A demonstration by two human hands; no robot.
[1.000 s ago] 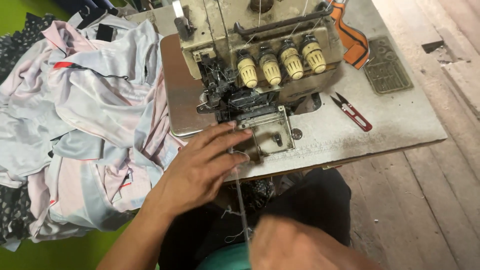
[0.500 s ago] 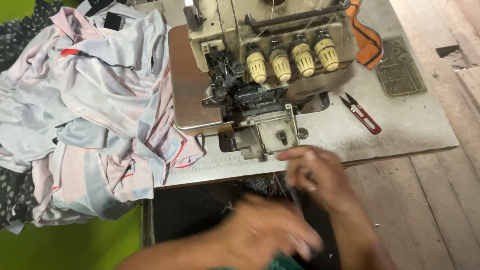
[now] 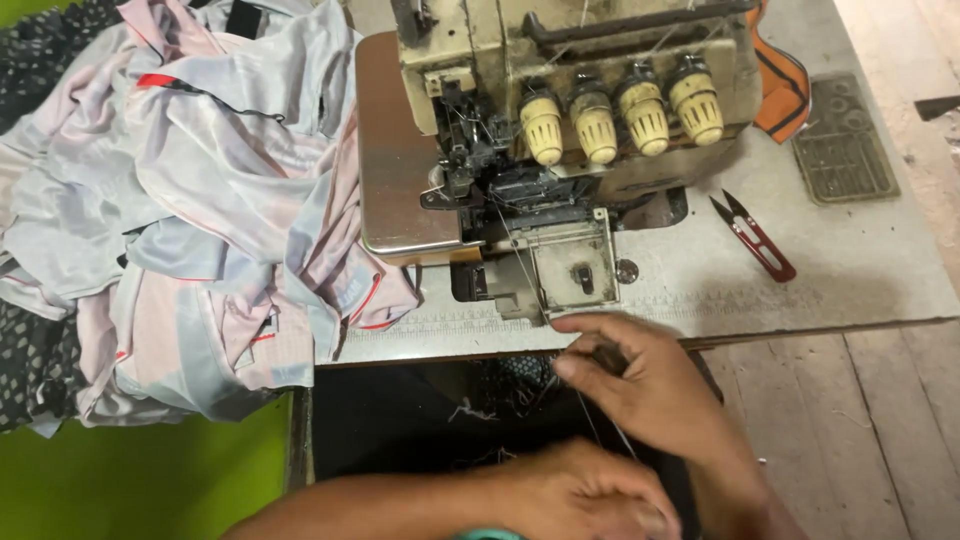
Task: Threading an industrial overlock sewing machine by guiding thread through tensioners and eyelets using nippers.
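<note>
An old beige overlock sewing machine [image 3: 560,110] stands on the grey table [image 3: 860,270], with a row of yellowish tension knobs [image 3: 620,120]. A thin thread [image 3: 520,260] runs from the needle area down past the front cover plate [image 3: 575,265]. At the table's front edge, the fingertips of my right hand [image 3: 640,385] pinch this thread. From there the thread continues down to my left hand [image 3: 590,495], which is curled closed just below my right hand, under the table edge.
A heap of pale pink and grey fabric [image 3: 190,200] covers the table's left side. Red-handled thread snips [image 3: 755,235] lie to the right of the machine. An orange strap [image 3: 785,85] and a dark grid plate [image 3: 840,140] sit at the back right. Wooden floorboards [image 3: 880,430] are on the right.
My left hand has left the machine's front plate and dropped below the table edge. My right hand has risen to the edge and now pinches the thread.
</note>
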